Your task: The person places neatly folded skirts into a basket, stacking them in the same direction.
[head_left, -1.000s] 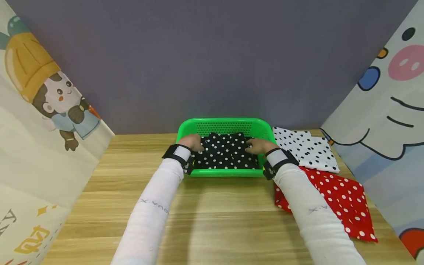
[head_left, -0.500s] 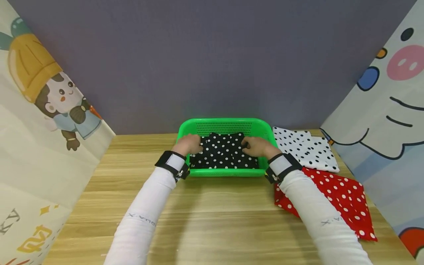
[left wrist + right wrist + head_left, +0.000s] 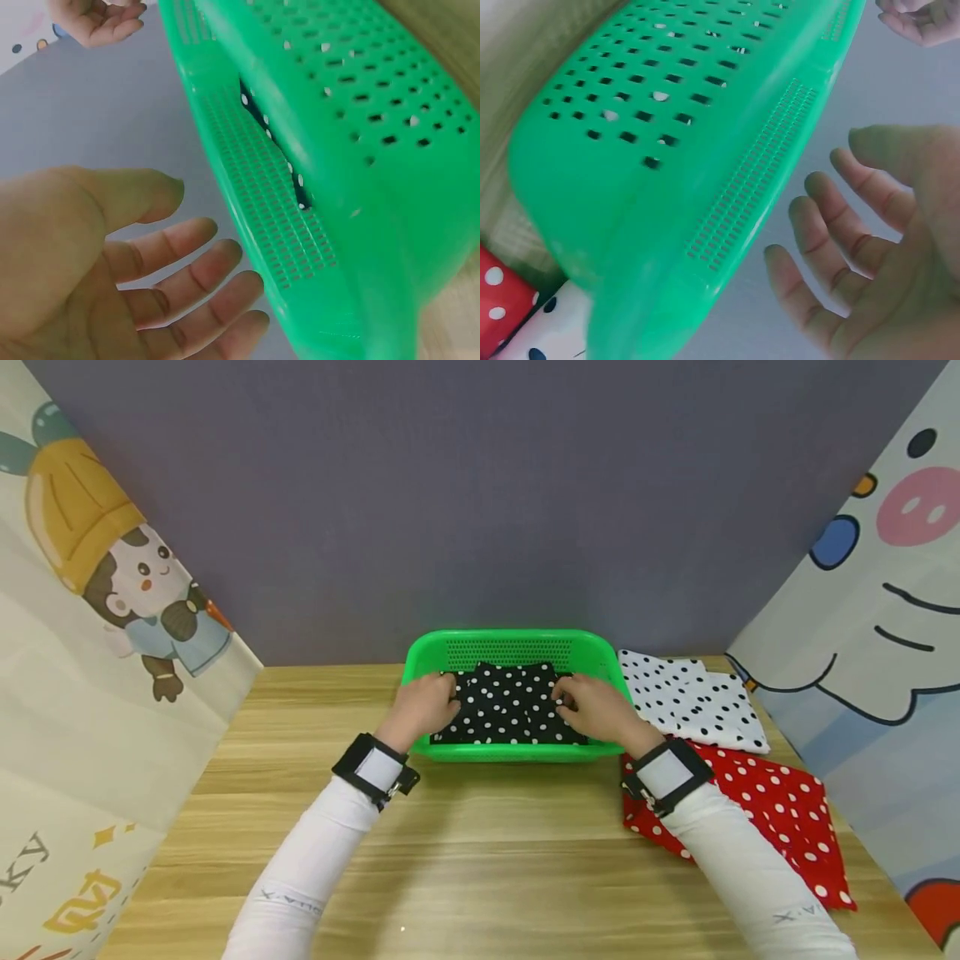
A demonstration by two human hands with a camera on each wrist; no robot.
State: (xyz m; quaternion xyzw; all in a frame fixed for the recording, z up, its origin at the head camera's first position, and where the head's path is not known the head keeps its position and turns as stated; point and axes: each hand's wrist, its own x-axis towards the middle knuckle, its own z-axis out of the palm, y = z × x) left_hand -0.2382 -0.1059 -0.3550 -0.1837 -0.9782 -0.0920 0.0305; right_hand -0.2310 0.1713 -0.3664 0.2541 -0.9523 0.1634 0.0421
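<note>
A black cloth with white dots [image 3: 510,706] lies inside a green plastic basket [image 3: 517,752] at the back of the table. Over the basket's left side hovers my left hand [image 3: 426,703]; its wrist view shows the hand [image 3: 112,262] with loosely bent, parted fingers and nothing in them. On the other side, my right hand [image 3: 596,706] is above the right rim. In its wrist view this hand [image 3: 892,247] also has relaxed, spread fingers that hold nothing. Both hands appear apart from the cloth and higher than the basket rim.
Right of the basket lies a white cloth with black dots [image 3: 690,702]. A red cloth with white dots [image 3: 780,827] is spread in front of it, partly under the right forearm. A grey wall [image 3: 480,510] rises behind the wooden table [image 3: 480,877].
Both hands have risen from the black cloth and drawn back toward the person, with wrists spreading outward. The cloth stays in the basket; the basket has not visibly moved.
</note>
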